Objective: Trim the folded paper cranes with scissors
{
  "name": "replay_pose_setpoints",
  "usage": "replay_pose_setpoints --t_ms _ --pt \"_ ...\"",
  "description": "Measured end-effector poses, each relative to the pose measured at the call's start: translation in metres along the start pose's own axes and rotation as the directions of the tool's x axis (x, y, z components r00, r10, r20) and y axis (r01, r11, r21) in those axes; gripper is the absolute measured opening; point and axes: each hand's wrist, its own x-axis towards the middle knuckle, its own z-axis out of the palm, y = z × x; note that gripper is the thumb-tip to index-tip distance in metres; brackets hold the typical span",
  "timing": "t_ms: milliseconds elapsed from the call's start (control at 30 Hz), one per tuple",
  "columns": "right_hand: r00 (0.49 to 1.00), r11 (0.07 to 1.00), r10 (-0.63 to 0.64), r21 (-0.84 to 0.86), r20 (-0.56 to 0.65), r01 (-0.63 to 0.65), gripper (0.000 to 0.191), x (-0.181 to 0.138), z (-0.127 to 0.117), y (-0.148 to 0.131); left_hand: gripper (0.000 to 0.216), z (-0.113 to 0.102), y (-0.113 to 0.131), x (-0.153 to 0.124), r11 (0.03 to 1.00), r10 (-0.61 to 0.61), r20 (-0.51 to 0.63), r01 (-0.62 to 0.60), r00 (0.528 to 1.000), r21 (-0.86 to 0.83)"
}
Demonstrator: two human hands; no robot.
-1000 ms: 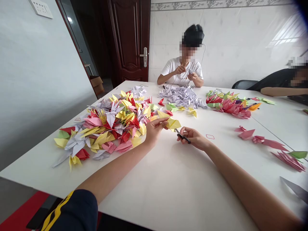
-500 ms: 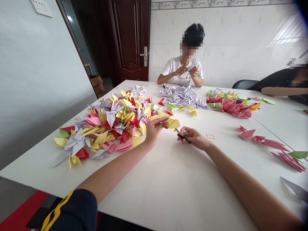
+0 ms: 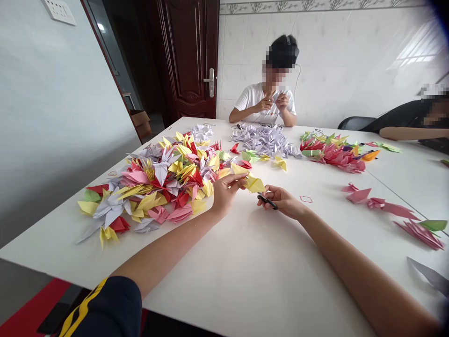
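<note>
The fingers (image 3: 239, 179) of the left hand (image 3: 224, 193) seem closed together with the thumb on one end of a yellow origami crane (image 3: 255, 185), and this crane is held up above the white table (image 3: 245, 285), just beside the big mixed pile of paper cranes (image 3: 164, 187). The fingers of the right hand (image 3: 285, 202) are curled closed around small black scissors (image 3: 267, 201), and their tip comes very near the yellow paper, but I cannot tell if it touches. In my judgement the crane is very light and soft, and its thin paper can crease easily under a strong grip, so the best place for holding seems to be the thicker folded body, not the thin points. Across the table, a person in a white T-shirt (image 3: 263, 103) holds both hands up behind a heap of lilac cranes (image 3: 261, 140), and 1 pink and green heap (image 3: 333, 157) lies further to the right.
</note>
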Motion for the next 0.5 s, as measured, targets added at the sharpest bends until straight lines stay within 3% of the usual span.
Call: replay_pose_setpoints --t_ms 500 --pt "0.999 0.998 0.042 -0.044 0.025 -0.041 0.033 -0.005 -0.010 -0.007 0.034 -0.005 0.000 0.008 0.997 0.073 -0.027 -0.073 0.997 0.013"
